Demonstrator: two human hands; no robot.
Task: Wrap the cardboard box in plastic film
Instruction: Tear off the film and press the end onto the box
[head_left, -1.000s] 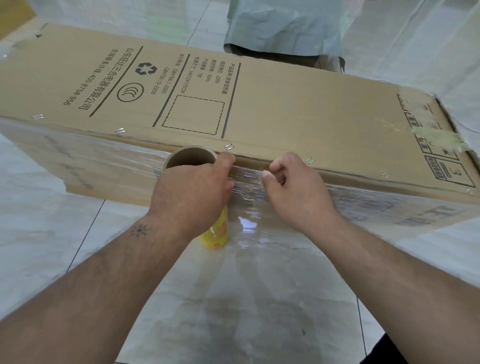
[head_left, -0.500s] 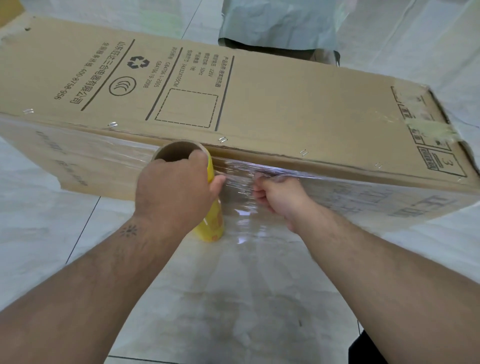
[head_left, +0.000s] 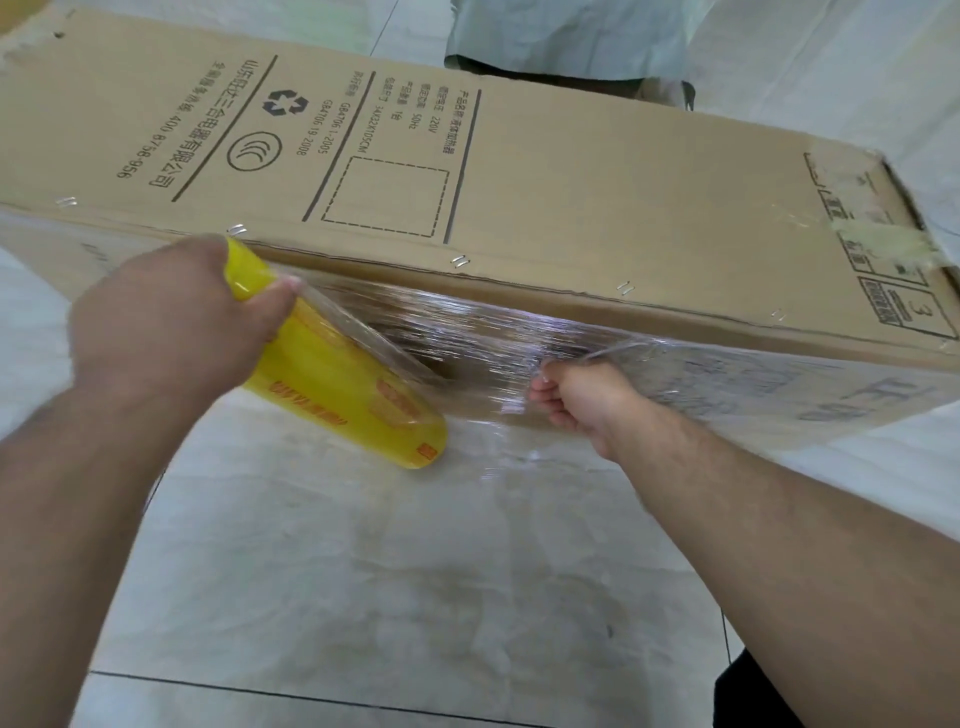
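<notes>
A long brown cardboard box lies across the view, printed on top, stapled along its near edge. Clear plastic film is stretched over its near side face. My left hand grips the upper end of a yellow film roll, which is tilted with its lower end pointing right and down. My right hand pinches the film's loose edge against the box side, right of the roll.
A person in a pale green garment stands behind the box. Pale tiled floor with dark joints lies below my arms. White sheeting covers the floor at the right rear.
My left hand pulled the roll leftward and tilted it from upright to slanted. A wider span of film came off it, and my right hand moved right and down along the box side.
</notes>
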